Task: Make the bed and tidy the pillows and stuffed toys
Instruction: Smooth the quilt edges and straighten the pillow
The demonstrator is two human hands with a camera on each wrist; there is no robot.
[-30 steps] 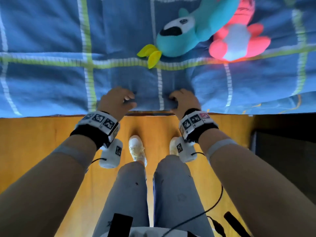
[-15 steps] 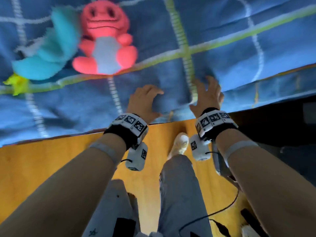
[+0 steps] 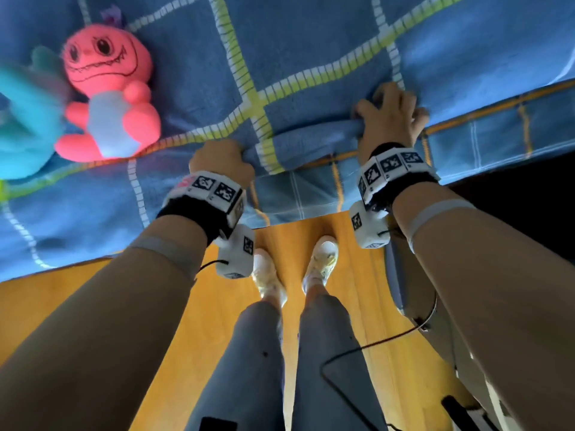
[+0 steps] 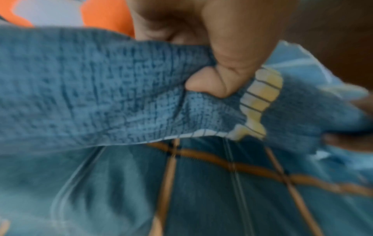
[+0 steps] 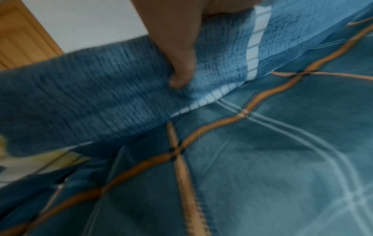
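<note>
A blue blanket with white and yellow-green grid lines covers the bed. My left hand grips its near edge in a fist; the left wrist view shows the thumb pinching the textured blanket. My right hand grips the same edge further right, its thumb pressed into the blanket. A blue sheet with orange and white lines shows under the raised edge. A pink stuffed toy sits on the blanket at left, beside a teal stuffed toy.
An orange wooden floor runs below the bed edge, where my white shoes stand. A dark area lies to the right of the bed. A black cable trails over the floor.
Both hands have closed on the blanket's near edge and lifted it, baring the sheet beneath. The view has shifted right along the bed, so the toys now sit further left.
</note>
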